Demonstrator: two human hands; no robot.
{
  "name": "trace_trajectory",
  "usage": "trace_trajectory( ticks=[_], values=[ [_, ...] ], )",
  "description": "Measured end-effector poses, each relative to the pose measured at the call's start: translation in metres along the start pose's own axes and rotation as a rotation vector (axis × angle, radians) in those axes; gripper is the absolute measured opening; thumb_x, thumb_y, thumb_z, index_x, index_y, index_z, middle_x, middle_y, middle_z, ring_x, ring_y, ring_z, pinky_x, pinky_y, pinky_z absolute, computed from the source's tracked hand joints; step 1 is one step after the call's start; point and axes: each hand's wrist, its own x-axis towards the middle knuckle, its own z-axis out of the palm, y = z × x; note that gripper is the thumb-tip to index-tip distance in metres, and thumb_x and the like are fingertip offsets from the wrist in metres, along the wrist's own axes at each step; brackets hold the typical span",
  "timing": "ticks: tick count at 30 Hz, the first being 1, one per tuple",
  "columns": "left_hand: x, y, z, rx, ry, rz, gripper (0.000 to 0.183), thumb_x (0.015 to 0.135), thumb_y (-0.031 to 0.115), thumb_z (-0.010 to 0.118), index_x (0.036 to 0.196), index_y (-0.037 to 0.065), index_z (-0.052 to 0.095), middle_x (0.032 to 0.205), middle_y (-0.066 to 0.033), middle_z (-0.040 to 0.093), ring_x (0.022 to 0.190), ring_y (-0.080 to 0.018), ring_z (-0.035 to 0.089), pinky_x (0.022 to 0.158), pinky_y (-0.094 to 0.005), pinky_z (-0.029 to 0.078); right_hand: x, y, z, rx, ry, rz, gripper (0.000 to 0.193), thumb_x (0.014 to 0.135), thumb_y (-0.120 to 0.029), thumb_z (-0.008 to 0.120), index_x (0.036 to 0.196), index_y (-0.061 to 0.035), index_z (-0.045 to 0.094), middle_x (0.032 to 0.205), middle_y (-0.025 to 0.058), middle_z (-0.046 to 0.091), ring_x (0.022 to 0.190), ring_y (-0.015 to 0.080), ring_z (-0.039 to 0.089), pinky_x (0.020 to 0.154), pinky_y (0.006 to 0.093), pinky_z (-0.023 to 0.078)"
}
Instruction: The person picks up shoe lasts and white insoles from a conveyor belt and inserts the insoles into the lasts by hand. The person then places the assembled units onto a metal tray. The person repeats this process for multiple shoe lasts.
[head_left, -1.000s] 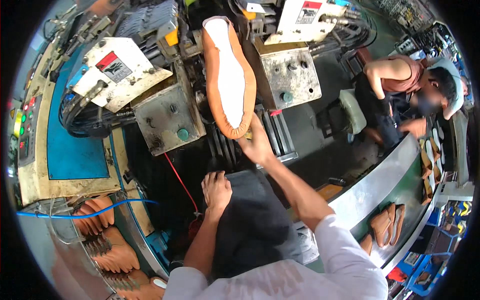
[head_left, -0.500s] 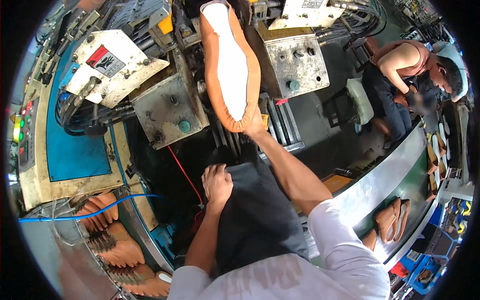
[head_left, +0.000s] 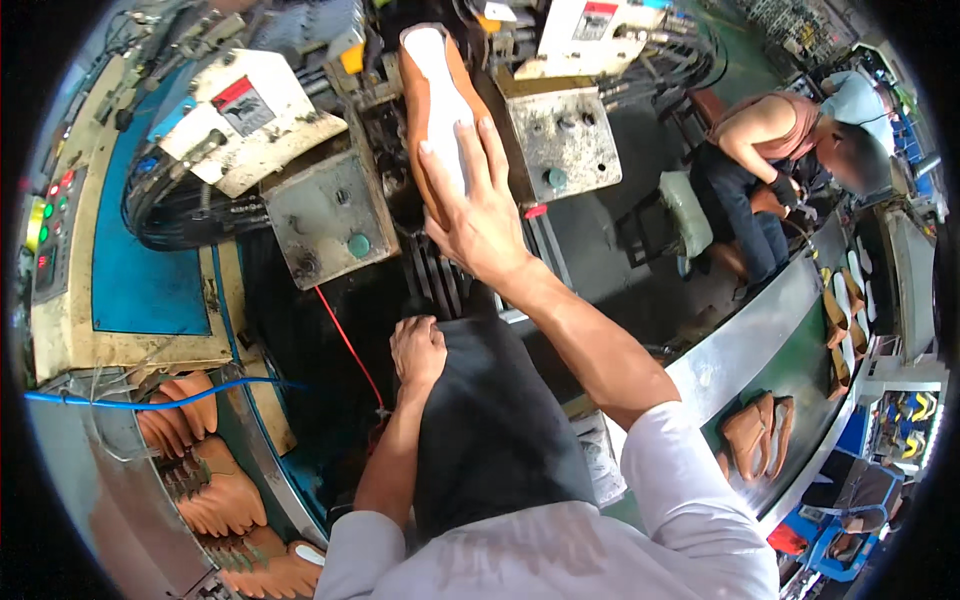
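Observation:
A tan shoe upper with a white sole-shaped piece (head_left: pixel 452 110) sits sole side up in the machine in front of me, its narrower end pointing away. My right hand (head_left: pixel 482 215) lies over its near end, fingers spread and stretched along the white surface. The palm and fingers hide the near end of the upper. My left hand (head_left: pixel 418 352) rests on my knee, on dark cloth (head_left: pixel 490 430), fingers loosely bent over it and holding nothing.
Metal machine blocks (head_left: pixel 335 220) (head_left: pixel 560 140) flank the upper. A control panel (head_left: pixel 55 235) stands at the left. Tan uppers (head_left: pixel 225 490) are stacked lower left. More shoe pieces (head_left: pixel 755 435) lie on a curved bench at right, near a seated person (head_left: pixel 765 150). A blue hose (head_left: pixel 150 405) crosses the left side.
My right hand has moved from beneath the near end of the shoe upper to lie spread across its white surface. The left hand stays on the knee. The view has shifted slightly.

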Motion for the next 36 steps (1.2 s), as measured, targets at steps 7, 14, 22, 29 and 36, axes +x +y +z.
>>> trace_trajectory(
  ticks=[7,14,22,29,36],
  values=[
    [-0.011,-0.017,-0.002,-0.063,0.024,-0.039,0.026,0.092,0.016,0.066,0.112,0.004,0.078,0.120,-0.0141,0.077,0.121,-0.0365,0.066,0.106,-0.0505,0.051,0.004,0.000,0.008,-0.058,0.008,-0.059,0.091,0.075,-0.009,0.084,0.160,-0.0123,0.051,0.166,0.0378,0.030,0.156,0.0621,0.022,0.129,0.0607,0.031],
    [-0.013,-0.029,-0.005,-0.093,0.025,-0.045,0.025,0.092,0.015,0.066,0.111,0.004,0.079,0.117,-0.0153,0.077,0.119,-0.0376,0.067,0.104,-0.0517,0.052,0.049,0.016,0.028,-0.140,0.046,-0.119,0.086,0.081,-0.014,0.081,0.160,-0.0068,0.048,0.161,0.0413,0.033,0.154,0.0638,0.022,0.128,0.0611,0.030],
    [-0.004,-0.020,-0.001,-0.059,0.026,-0.018,0.022,0.089,0.011,0.069,0.108,0.004,0.079,0.114,-0.0150,0.078,0.116,-0.0377,0.068,0.100,-0.0517,0.053,0.141,0.047,0.060,-0.235,0.069,-0.142,0.090,0.083,-0.024,0.083,0.163,-0.0110,0.045,0.161,0.0410,0.035,0.155,0.0620,0.021,0.128,0.0588,0.031],
    [0.000,-0.017,-0.002,-0.015,-0.032,0.000,0.023,0.089,0.010,0.069,0.110,0.007,0.078,0.116,-0.0101,0.077,0.119,-0.0328,0.066,0.101,-0.0505,0.051,0.161,0.029,0.037,-0.210,-0.028,-0.095,0.079,0.085,-0.019,0.080,0.157,-0.0029,0.050,0.155,0.0428,0.039,0.151,0.0643,0.027,0.113,0.0595,0.050],
    [-0.003,-0.014,-0.007,-0.023,-0.073,0.026,0.027,0.089,0.009,0.072,0.116,0.006,0.076,0.119,-0.0125,0.075,0.120,-0.0365,0.065,0.102,-0.0529,0.051,0.171,0.031,0.030,-0.229,0.080,-0.146,0.071,0.087,-0.014,0.073,0.154,-0.0013,0.052,0.150,0.0441,0.043,0.148,0.0677,0.030,0.107,0.0598,0.057]
  ],
)
